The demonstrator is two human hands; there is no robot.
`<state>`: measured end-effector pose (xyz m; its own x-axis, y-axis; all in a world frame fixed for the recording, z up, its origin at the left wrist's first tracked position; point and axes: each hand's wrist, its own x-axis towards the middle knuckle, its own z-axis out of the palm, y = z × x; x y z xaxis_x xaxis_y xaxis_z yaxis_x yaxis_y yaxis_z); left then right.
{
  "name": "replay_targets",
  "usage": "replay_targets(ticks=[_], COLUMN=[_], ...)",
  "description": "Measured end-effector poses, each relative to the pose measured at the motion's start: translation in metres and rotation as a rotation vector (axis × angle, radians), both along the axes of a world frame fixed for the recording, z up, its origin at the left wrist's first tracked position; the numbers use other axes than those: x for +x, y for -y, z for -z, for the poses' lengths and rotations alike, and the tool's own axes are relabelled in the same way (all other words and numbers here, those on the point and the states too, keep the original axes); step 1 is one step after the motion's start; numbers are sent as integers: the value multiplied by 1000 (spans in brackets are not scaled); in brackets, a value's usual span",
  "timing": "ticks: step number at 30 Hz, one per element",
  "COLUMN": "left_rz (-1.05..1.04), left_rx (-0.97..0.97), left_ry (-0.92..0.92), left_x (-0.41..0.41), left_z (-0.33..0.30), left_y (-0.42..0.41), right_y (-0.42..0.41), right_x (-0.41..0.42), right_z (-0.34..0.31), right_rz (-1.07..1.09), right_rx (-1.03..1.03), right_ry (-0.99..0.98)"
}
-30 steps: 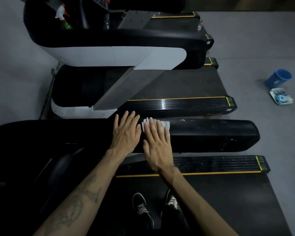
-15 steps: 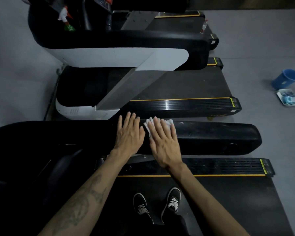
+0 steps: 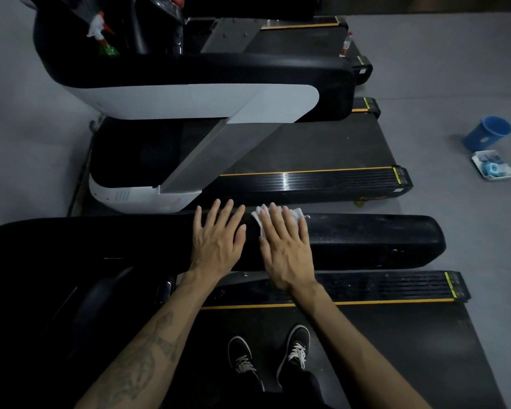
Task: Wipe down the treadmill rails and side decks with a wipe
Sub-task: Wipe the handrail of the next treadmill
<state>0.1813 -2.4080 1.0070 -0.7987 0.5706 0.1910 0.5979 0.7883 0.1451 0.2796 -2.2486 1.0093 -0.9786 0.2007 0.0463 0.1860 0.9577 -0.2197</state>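
A wide black treadmill rail [image 3: 375, 242] runs left to right across the middle of the view. My right hand [image 3: 286, 246] lies flat on it with straight fingers and presses a white wipe [image 3: 295, 214] against the rail; the wipe peeks out past the fingertips. Just to its left, my left hand [image 3: 219, 240] rests flat on the same rail, fingers spread, holding nothing. Below the rail lies the ribbed black side deck [image 3: 390, 286] with its yellow line, beside the belt I stand on.
A second treadmill [image 3: 307, 149] stands beyond the rail, its side deck [image 3: 322, 183] close to my fingertips. A spray bottle [image 3: 102, 36] sits on its console. A blue bucket [image 3: 488, 132] and a small white tray [image 3: 492, 165] sit on the grey floor at right.
My right hand has slid the wipe a little to the right along the rail. The left hand stays flat beside it.
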Motion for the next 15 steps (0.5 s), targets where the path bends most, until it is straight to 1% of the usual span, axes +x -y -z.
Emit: replay_targets(ticks=[2, 4, 7, 10, 12, 15], left_rz=[-15, -27, -30, -28, -29, -26], left_rx=[0, 0, -4, -13, -10, -2], left_ry=[0, -3, -7, -7, -7, -12], left_x=[1, 1, 1, 1, 2, 2], left_z=[1, 1, 0, -1, -1, -1], left_y=[-2, -4, -4, -3, -4, -4], right_y=[13, 26, 19, -1, -9, -1], right_x=[9, 12, 0, -16, -19, -11], right_z=[1, 2, -2, -9, -11, -12], right_rz=[83, 90, -26, -105, -74, 50], right_rx=[-25, -51, -58, -22, -25, -29], right_ry=[-5, -8, -2, 55, 86, 88])
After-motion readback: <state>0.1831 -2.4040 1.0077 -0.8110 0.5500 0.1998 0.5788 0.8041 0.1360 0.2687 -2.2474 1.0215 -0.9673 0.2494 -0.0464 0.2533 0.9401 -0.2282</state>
